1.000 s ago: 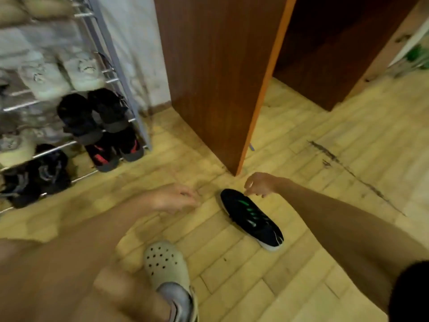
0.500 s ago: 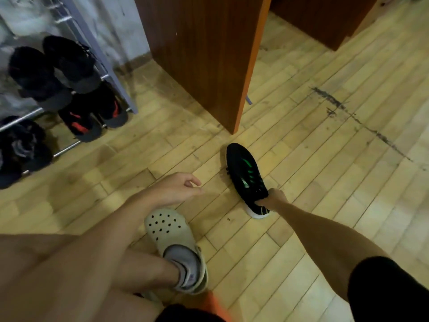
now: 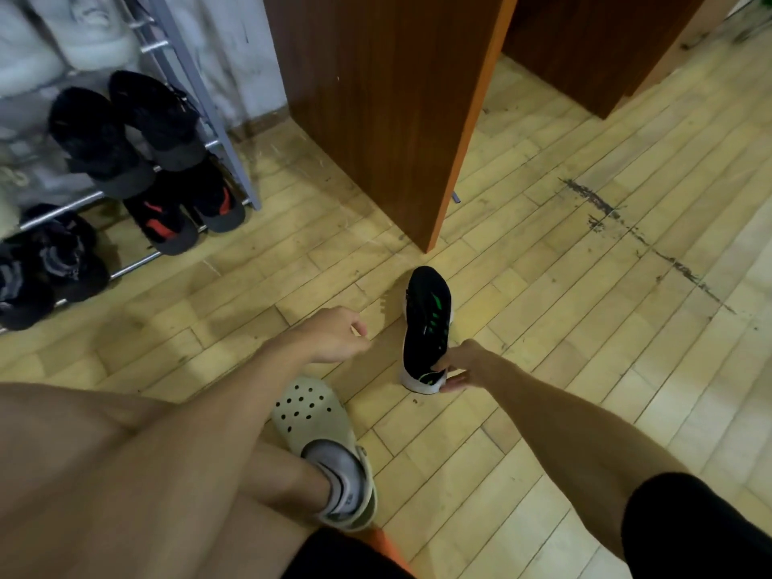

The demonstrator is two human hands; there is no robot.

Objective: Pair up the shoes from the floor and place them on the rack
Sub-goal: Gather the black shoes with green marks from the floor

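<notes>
The black shoe (image 3: 428, 319) was just past the middle, toward 5 o'clock. It had lain flat before. Now the right hand (image 3: 459, 365) pinched its heel, so I think it was ready to lift. The left hand (image 3: 334, 334) hung loose and empty. The rack (image 3: 200, 98) stood at 10 o'clock on the wooden floor (image 3: 585, 369).

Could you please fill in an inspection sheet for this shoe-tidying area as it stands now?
Surface: wooden floor, with a dark scuff streak.
Job's things: black sneaker, no mate in view; shoe rack holds dark pairs.
Clutter: nothing seen.
Hands: right hand pinches the sneaker's heel; left hand is loosely curled and holds nothing.
Cables: nothing seen.
Surroundings: wooden cabinet; beige clog worn on a foot.
</notes>
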